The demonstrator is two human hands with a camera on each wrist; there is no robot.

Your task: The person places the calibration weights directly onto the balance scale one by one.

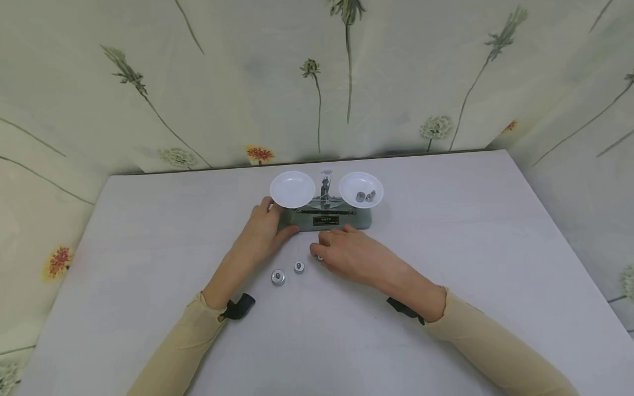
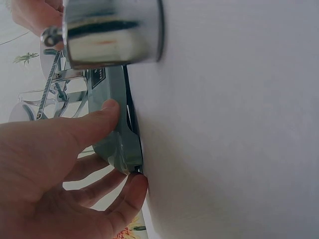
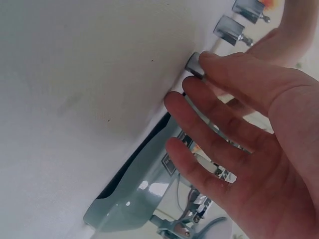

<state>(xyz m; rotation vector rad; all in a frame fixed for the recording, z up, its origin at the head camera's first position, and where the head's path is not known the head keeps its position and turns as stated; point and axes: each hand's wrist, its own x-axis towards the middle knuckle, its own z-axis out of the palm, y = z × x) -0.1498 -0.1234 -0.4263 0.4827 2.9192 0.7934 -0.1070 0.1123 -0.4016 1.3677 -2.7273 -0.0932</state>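
A green-based balance scale (image 1: pixel 327 220) with two white pans stands near the table's back edge. My left hand (image 1: pixel 262 225) holds the left end of its base, thumb (image 2: pixel 107 114) on the front and fingers round the end. Just in front of the scale, my right hand (image 1: pixel 354 256) has thumb and index finger at either side of a small metal weight (image 3: pixel 193 65), partly hidden by the fingers. Two more weights stand to its left, a smaller one (image 1: pixel 299 267) and a larger one (image 1: pixel 278 277). The right pan (image 1: pixel 354 181) carries two small weights (image 1: pixel 365 196); the left pan (image 1: pixel 293 189) bears nothing.
The white tabletop (image 1: pixel 455 231) stretches to both sides of the scale. Behind it hangs a flower-patterned curtain (image 1: pixel 277 110). A metal weight (image 2: pixel 114 35) looms large in the left wrist view, close to that camera.
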